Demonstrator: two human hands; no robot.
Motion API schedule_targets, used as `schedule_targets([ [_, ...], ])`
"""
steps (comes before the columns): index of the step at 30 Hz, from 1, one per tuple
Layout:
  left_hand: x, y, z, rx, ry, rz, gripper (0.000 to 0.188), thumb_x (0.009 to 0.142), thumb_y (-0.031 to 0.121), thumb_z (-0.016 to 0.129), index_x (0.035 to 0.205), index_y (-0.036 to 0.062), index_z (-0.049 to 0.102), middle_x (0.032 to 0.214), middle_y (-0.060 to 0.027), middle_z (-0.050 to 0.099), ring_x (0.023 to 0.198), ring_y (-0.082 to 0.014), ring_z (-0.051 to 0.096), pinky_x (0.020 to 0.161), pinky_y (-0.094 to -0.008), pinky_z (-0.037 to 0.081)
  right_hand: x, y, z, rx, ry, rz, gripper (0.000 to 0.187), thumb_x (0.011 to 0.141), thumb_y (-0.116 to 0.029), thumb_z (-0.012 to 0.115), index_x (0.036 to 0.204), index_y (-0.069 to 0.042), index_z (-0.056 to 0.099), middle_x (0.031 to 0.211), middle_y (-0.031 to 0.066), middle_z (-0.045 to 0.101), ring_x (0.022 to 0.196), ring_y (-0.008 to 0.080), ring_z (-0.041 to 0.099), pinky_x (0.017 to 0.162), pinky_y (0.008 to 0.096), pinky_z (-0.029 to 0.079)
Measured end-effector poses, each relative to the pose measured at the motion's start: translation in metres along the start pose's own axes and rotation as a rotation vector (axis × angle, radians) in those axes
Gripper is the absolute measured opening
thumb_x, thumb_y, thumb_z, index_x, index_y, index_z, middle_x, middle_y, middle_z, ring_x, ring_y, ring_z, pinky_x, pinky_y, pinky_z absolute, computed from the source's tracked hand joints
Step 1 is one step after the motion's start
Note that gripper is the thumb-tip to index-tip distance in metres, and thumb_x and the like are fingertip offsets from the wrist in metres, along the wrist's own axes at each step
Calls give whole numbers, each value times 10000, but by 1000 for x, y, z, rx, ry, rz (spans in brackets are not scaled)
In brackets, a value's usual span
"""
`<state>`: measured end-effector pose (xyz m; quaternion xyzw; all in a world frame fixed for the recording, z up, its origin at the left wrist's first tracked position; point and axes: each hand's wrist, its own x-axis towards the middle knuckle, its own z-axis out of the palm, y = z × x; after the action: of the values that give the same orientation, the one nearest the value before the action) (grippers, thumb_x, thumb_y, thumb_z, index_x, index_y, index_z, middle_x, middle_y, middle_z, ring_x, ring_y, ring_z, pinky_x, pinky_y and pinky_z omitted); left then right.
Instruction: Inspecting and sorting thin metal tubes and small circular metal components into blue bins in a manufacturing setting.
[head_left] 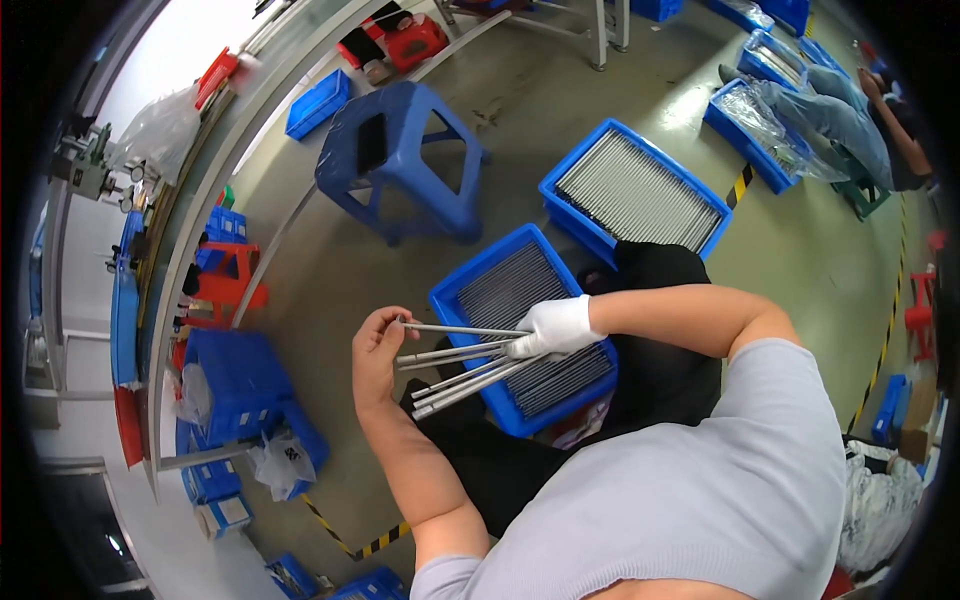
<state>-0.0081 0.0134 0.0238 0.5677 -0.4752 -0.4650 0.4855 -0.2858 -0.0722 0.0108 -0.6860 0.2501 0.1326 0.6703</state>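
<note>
Greenish floor (515, 150) spreads beneath a blue crate (481, 260); above it, the gloved right hand (557, 327) clasps fanned metal rods (460, 391). The bare left hand (378, 355) pinches one's tip, apparently singling it out; separating it would call for steady holding.

We see smooth, softly shiny metal rods (470, 386) in our right hand (553, 328), its glove (565, 322) matt cloth, the crate (482, 260) beneath it smooth plastic.
</note>
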Motion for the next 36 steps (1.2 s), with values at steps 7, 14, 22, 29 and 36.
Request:
schedule_targets([
  [7,-6,7,0,-159,-46,58,212,906,164,595,1011,-20,595,889,-90,628,832,-153,576,785,-269,449,-9,7,-4,351,-310,54,525,923,-595,451,771,-103,551,565,-37,427,428,39,349,363,191,272],
  [14,-3,-7,-36,-40,149,173,267,962,230,531,1053,-16,582,863,-88,619,825,-173,575,832,-312,461,-3,3,-8,-255,80,12,564,911,-563,511,981,-18,643,726,28,561,603,128,522,552,262,453],
  [22,27,-28,24,-987,350,-113,373,996,361,417,1031,13,549,1268,-178,548,1229,-319,485,1012,-462,415,2,3,-13,-282,367,-116,496,771,-411,722,1048,-10,630,915,142,680,876,326,656,801,402,508],
  [29,45,-15,46,-879,390,-99,346,1013,321,412,992,6,553,1175,-176,578,696,-142,506,517,-231,406,0,-4,-25,-698,395,-21,335,778,-294,685,1018,-66,630,807,121,665,804,298,659,718,410,520],
  [36,66,-28,119,-706,312,8,302,1009,315,429,1025,33,535,1172,-143,582,801,-166,575,694,-285,466,32,-24,-49,-888,474,-96,422,743,-364,697,1035,-68,628,853,143,681,829,329,668,717,418,526],
])
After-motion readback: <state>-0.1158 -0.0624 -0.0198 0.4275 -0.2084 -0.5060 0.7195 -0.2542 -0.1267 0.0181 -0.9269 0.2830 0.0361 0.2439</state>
